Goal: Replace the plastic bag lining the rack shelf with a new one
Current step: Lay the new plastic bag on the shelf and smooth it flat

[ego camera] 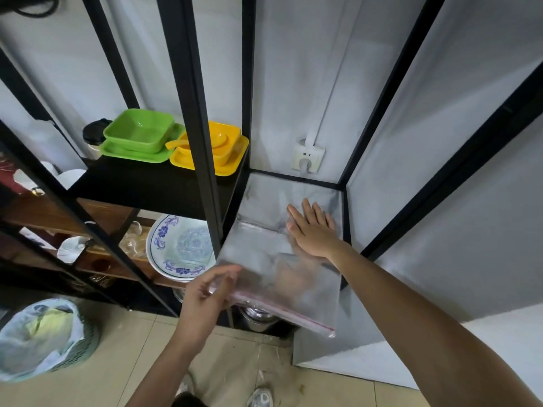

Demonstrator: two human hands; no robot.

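Note:
A clear plastic bag (pixel 264 259) with a red seal strip lies over the right-hand shelf (pixel 293 189) of a black metal rack. Its near end hangs past the shelf's front edge. My right hand (pixel 313 230) lies flat on the bag, palm down, fingers spread toward the back of the shelf. My left hand (pixel 210 292) pinches the bag's near left corner by the red strip. A fold line crosses the bag just left of my right hand.
Green dishes (pixel 138 136) and yellow dishes (pixel 211 148) sit on the neighbouring black shelf. A blue-patterned plate (pixel 179 248) lies on the shelf below. A wall socket (pixel 308 157) is behind the shelf. A lined waste basket (pixel 44 339) stands on the floor at left.

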